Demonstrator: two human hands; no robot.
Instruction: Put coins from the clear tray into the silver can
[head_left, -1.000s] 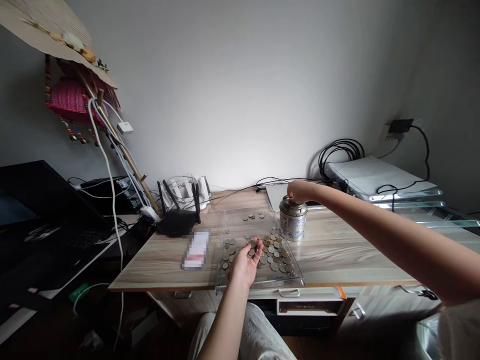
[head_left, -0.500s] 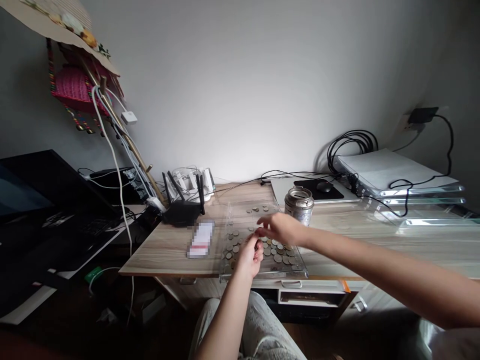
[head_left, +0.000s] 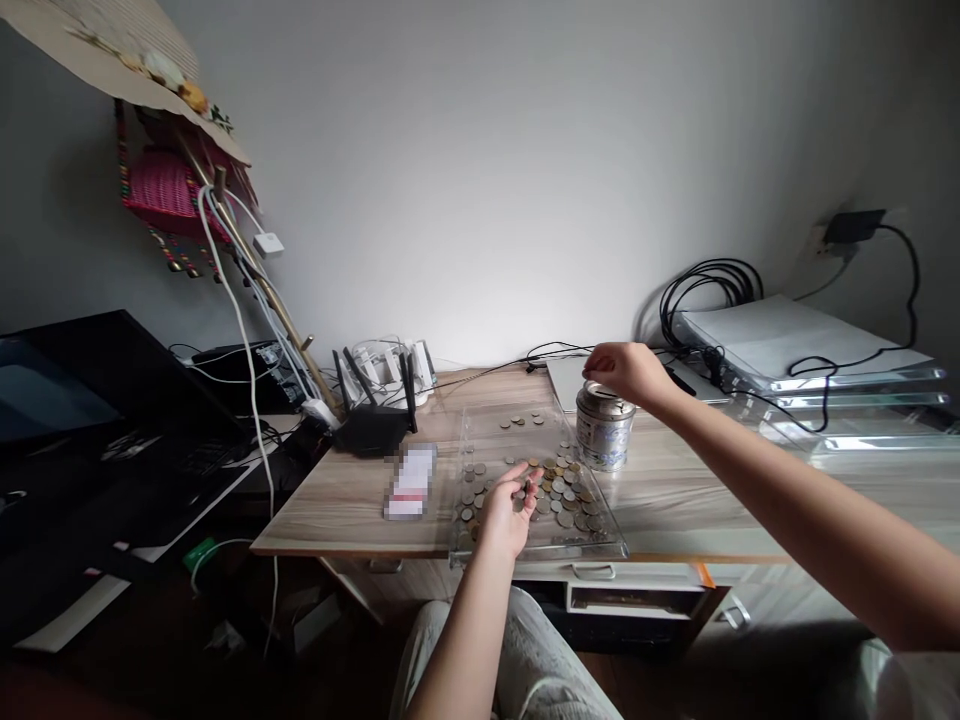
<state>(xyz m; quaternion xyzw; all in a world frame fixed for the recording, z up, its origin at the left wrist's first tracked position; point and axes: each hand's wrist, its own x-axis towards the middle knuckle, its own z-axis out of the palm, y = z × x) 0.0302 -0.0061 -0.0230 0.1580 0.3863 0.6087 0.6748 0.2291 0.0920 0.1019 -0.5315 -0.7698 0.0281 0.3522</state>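
My left hand (head_left: 508, 512) is palm up over a clear plastic tray (head_left: 480, 548), its fingers partly curled around a few coins. Below and around it, many loose coins (head_left: 564, 518) lie in the tray, silver and some gold-coloured. Just right of the tray stands a round silver tin (head_left: 604, 440) with a slotted lid. My right hand (head_left: 621, 370) hovers over that lid, thumb and fingertips pinched together on what seems to be a coin, largely hidden by the fingers.
Left of the tray lie a blurred-out phone-like slab (head_left: 411, 482) and a black router (head_left: 371, 428). Behind the tin is a flat silver laptop (head_left: 562, 378). Stacked clear trays with paper (head_left: 810, 338) and black cables (head_left: 705, 285) are at the right. A dark laptop (head_left: 112, 370) stands far left.
My right hand has moved from my left hand, up and right to above the tin's lid. The left hand's fingers have opened somewhat, palm up. The view has shifted slightly.
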